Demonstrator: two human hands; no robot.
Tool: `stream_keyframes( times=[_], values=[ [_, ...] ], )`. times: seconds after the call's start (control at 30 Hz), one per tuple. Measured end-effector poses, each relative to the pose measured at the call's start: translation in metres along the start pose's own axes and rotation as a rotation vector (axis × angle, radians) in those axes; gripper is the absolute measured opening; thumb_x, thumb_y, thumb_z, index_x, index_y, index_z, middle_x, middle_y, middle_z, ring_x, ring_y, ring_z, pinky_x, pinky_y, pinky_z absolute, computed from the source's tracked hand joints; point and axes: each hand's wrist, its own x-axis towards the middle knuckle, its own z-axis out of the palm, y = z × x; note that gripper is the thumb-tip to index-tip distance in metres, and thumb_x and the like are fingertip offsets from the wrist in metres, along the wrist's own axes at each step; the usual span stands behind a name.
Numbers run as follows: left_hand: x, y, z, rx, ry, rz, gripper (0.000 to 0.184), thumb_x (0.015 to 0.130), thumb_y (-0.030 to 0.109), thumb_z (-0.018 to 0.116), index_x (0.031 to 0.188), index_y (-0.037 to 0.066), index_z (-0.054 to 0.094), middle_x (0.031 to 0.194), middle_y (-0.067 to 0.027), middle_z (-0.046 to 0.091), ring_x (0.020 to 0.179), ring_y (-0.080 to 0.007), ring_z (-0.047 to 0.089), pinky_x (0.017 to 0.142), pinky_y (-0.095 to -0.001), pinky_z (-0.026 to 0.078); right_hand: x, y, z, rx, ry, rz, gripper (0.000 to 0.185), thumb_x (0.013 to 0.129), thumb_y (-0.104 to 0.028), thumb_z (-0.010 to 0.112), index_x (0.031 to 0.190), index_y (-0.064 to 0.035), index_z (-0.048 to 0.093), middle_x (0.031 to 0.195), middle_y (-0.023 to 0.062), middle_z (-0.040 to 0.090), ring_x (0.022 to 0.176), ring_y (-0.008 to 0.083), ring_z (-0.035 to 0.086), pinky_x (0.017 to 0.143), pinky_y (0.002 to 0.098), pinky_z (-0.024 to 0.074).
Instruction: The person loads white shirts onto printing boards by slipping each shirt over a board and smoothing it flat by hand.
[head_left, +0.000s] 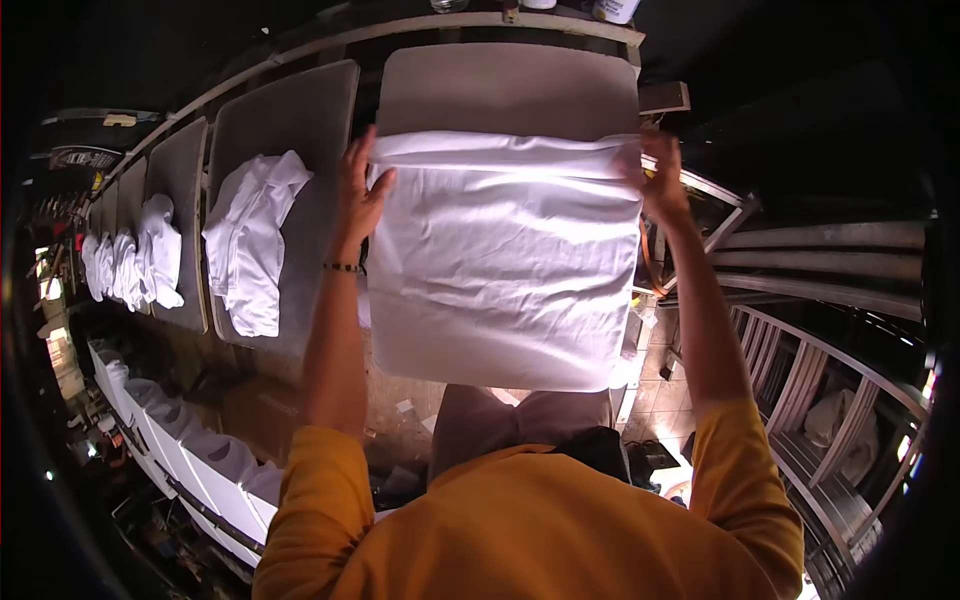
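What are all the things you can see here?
Smooth cloth: one, white, over middle board
Middle board: one, grey
Other boards: several, grey, left
Crumpled cloths: several, white, left boards
Containers: two, white, top edge
Ladder-like frame: one, grey, right
Dark background: details unclear
Bracelet: one, dark, left wrist
Shirt: one, orange-yellow, bottom
Left hand, right hand: one each, bare, cloth's sides

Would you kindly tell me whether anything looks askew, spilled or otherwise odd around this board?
The white cloth is wrinkled across its middle instead of lying flat on the board, and small pale scraps litter the floor below. I see no obvious spill or damage.
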Motion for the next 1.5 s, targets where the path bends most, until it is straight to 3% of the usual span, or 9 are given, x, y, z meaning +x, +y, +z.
stream_keyframes(
  times=[0.17, 0.5, 0.6, 0.8, 0.9, 0.97, 1.2, 1.33, 1.5],
  values=[
    [0.055, -0.017, -0.006, 0.309, -0.154, -0.045, 0.021, 0.085, 0.011, 0.072, 0.104, 0.006, 0.065, 0.106, -0.0159, 0.064, 0.1, -0.0374, 0.064, 0.083, -0.0433, 0.052, 0.019, -0.026, -0.01, -0.411, -0.114, -0.027, 0.024, 0.081, -0.021, 0.078, 0.096, -0.0072, 0.065, 0.099, 0.0178, 0.065, 0.093, 0.0386, 0.064, 0.079, 0.0473, 0.0516],
    [0.187, -0.047, 0.045, 0.308, 0.091, -0.099, 0.038, 0.089, 0.024, 0.068, 0.122, 0.008, 0.06, 0.12, -0.0242, 0.064, 0.114, -0.0437, 0.059, 0.093, -0.048, 0.05, 0.152, 0.017, 0.036, -0.316, 0.05, 0.203, 0.036, 0.086, -0.04, 0.074, 0.1, -0.0074, 0.067, 0.083, 0.0123, 0.073, 0.084, 0.0253, 0.073, 0.072, 0.0371, 0.0558],
    [0.087, -0.038, 0.032, 0.24, 0.203, 0.117, 0.053, 0.09, 0.02, 0.066, 0.139, 0.006, 0.05, 0.137, -0.0351, 0.046, 0.127, -0.0519, 0.046, 0.105, -0.0511, 0.043, 0.048, -0.031, 0.015, -0.32, 0.142, -0.04, 0.052, 0.085, -0.031, 0.077, 0.128, -0.0085, 0.057, 0.119, 0.0186, 0.061, 0.106, 0.0369, 0.063, 0.09, 0.0446, 0.0508],
    [-0.219, 0.09, -0.076, 0.196, 0.021, -0.615, 0.02, 0.096, 0.018, 0.067, 0.103, 0.0, 0.064, 0.097, -0.0165, 0.063, 0.085, -0.0225, 0.066, 0.068, -0.0314, 0.052, -0.33, 0.013, -0.031, 0.085, 0.097, 1.419, 0.046, 0.098, -0.046, 0.059, 0.11, -0.0024, 0.062, 0.081, 0.0047, 0.063, 0.071, 0.0183, 0.06, 0.063, 0.032, 0.0476],
    [-0.288, 0.099, -0.098, -0.442, -0.333, -1.302, 0.026, 0.097, 0.03, 0.066, 0.109, 0.007, 0.062, 0.104, -0.0124, 0.067, 0.091, -0.022, 0.067, 0.078, -0.0347, 0.053, -0.398, -0.018, -0.041, 1.457, -0.118, 1.522, 0.061, 0.097, -0.06, 0.05, 0.125, -0.0072, 0.061, 0.1, 0.0072, 0.072, 0.086, 0.023, 0.068, 0.072, 0.0302, 0.0525],
    [-0.287, 0.107, -0.092, -1.085, -0.214, -1.523, 0.027, 0.098, 0.034, 0.064, 0.112, 0.01, 0.06, 0.109, -0.0098, 0.068, 0.096, -0.0223, 0.067, 0.085, -0.0378, 0.053, -0.37, -0.06, -0.023, 1.296, -0.093, 1.378, 0.057, 0.099, -0.055, 0.047, 0.132, -0.0088, 0.058, 0.113, 0.0088, 0.07, 0.101, 0.0246, 0.067, 0.085, 0.0346, 0.0522],
    [-0.321, 0.062, -0.06, -1.335, 0.208, -1.236, 0.016, 0.1, 0.022, 0.062, 0.112, 0.012, 0.059, 0.106, -0.0046, 0.068, 0.098, -0.0255, 0.066, 0.089, -0.0446, 0.053, -0.352, -0.066, -0.009, 1.622, 0.121, 1.278, 0.057, 0.081, -0.02, 0.081, 0.132, -0.0045, 0.058, 0.124, 0.0112, 0.068, 0.116, 0.0202, 0.064, 0.098, 0.0355, 0.0498],
    [-0.326, 0.076, -0.055, -0.586, 0.299, -0.951, 0.012, 0.099, 0.017, 0.063, 0.103, 0.005, 0.063, 0.094, -0.0081, 0.068, 0.08, -0.0254, 0.065, 0.076, -0.0399, 0.054, -0.37, -0.083, -0.027, 1.439, 0.407, 1.374, 0.034, 0.098, -0.027, 0.06, 0.129, -0.012, 0.062, 0.124, 0.0089, 0.067, 0.118, 0.0237, 0.06, 0.101, 0.0414, 0.0452],
    [-0.337, 0.098, -0.109, -0.127, 0.403, -0.858, 0.018, 0.096, 0.014, 0.066, 0.099, -0.004, 0.063, 0.083, -0.0115, 0.066, 0.074, -0.0179, 0.061, 0.064, -0.0343, 0.053, -0.364, -0.177, -0.059, 1.001, 0.408, 1.182, 0.007, 0.092, -0.012, 0.065, 0.089, -0.0141, 0.059, 0.074, 0.0001, 0.054, 0.065, 0.0119, 0.05, 0.064, 0.0272, 0.0464]
  ],
)
